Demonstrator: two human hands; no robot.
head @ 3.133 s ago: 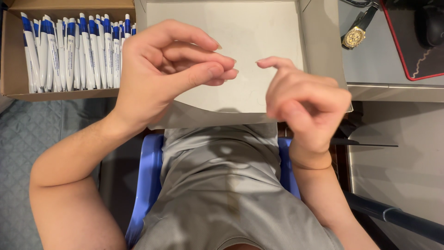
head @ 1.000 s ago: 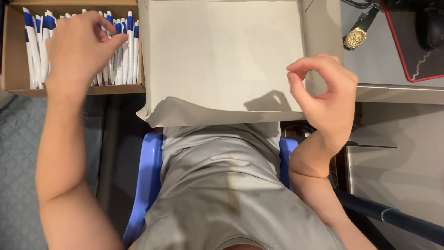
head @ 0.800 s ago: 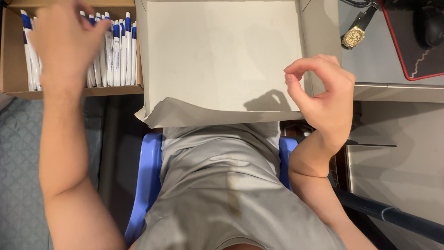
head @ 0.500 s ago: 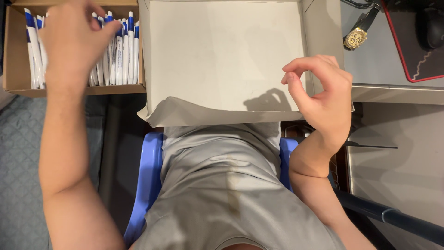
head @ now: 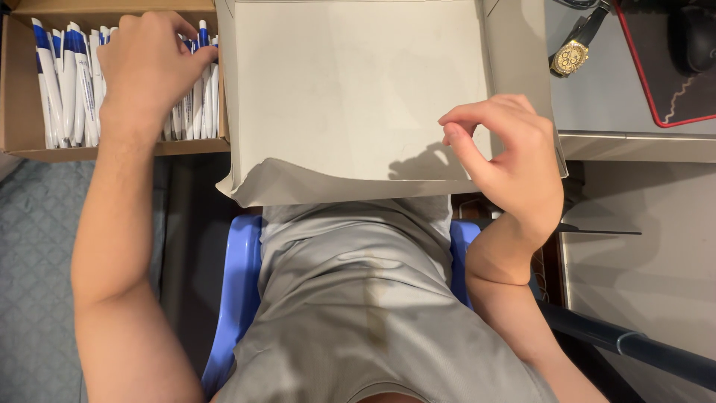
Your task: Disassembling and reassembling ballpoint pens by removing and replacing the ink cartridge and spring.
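Cardboard box [head: 19, 112] far left, packed with blue-and-white pens [head: 63, 82]. Left hand [head: 149, 63] down among them, fingers curled; grip hidden, can't tell. Best to pinch just one. Right hand [head: 507, 160] loosely curled, empty, over pale tray [head: 335, 89].

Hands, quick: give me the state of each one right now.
Left hand: down among the pens in the cardboard box; grip cannot be told.
Right hand: fingers curled, empty, over the grey tray.
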